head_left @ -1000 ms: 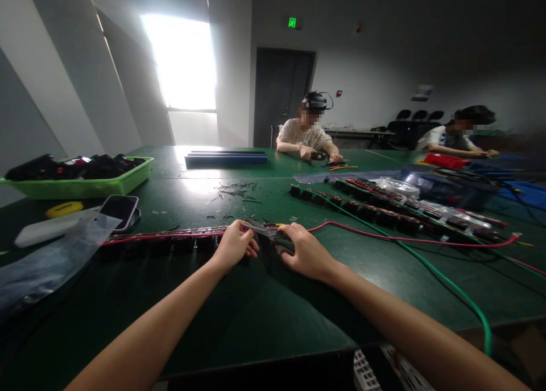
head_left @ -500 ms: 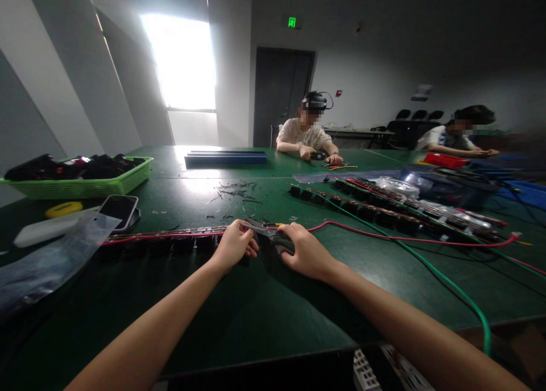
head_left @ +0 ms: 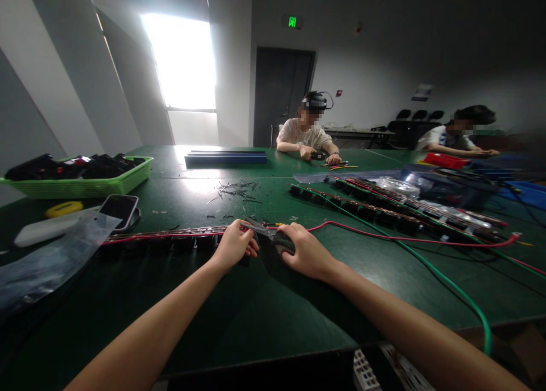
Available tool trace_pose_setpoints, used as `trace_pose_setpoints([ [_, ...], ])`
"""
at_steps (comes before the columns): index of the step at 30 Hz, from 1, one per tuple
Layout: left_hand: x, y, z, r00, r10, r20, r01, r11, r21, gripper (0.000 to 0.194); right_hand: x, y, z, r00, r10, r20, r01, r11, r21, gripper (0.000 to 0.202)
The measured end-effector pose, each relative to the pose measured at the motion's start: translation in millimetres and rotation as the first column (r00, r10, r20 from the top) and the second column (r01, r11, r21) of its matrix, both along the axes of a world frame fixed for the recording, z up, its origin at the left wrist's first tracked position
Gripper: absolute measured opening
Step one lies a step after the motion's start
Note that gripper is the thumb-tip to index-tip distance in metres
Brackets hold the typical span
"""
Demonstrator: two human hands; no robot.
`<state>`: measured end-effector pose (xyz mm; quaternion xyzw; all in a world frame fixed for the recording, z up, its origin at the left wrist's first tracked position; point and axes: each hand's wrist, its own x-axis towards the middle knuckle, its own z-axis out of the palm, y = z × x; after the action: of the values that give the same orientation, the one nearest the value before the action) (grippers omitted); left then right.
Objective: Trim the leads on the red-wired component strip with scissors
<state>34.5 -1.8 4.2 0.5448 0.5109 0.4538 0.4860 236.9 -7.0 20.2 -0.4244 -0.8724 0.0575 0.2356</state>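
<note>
My right hand (head_left: 307,250) is wrapped round the dark handles of a pair of scissors (head_left: 256,228), whose grey blades point left toward my left hand. My left hand (head_left: 235,246) is closed at the right end of a long black strip with copper-coloured wires (head_left: 170,238), its fingers curled by the blade tips. A red wire (head_left: 140,237) runs along this strip under my left hand. Past my right hand, a red cable (head_left: 367,229) stretches to the right. What exactly the left fingers pinch is hidden.
Dark clippings (head_left: 234,192) lie beyond my hands. Similar strips (head_left: 358,204) and a green cable (head_left: 447,283) are to the right. At left are a plastic bag (head_left: 55,260), a phone (head_left: 119,211) and a green basket (head_left: 128,180). A co-worker (head_left: 305,135) sits opposite.
</note>
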Motion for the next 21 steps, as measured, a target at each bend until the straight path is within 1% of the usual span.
trace_pose_setpoints([
  [10,-0.8,-0.2,-0.6,1.000,0.001,-0.009,-0.001,1.000,0.004,0.004,0.7,1.4,-1.7,1.000,-0.004,0.006,0.004,1.000,0.027,0.045],
  [21,-0.3,-0.7,0.2,1.000,0.006,0.001,-0.006,1.000,-0.002,0.003,0.6,1.0,-0.7,1.000,0.017,-0.008,-0.017,1.000,-0.003,0.045],
])
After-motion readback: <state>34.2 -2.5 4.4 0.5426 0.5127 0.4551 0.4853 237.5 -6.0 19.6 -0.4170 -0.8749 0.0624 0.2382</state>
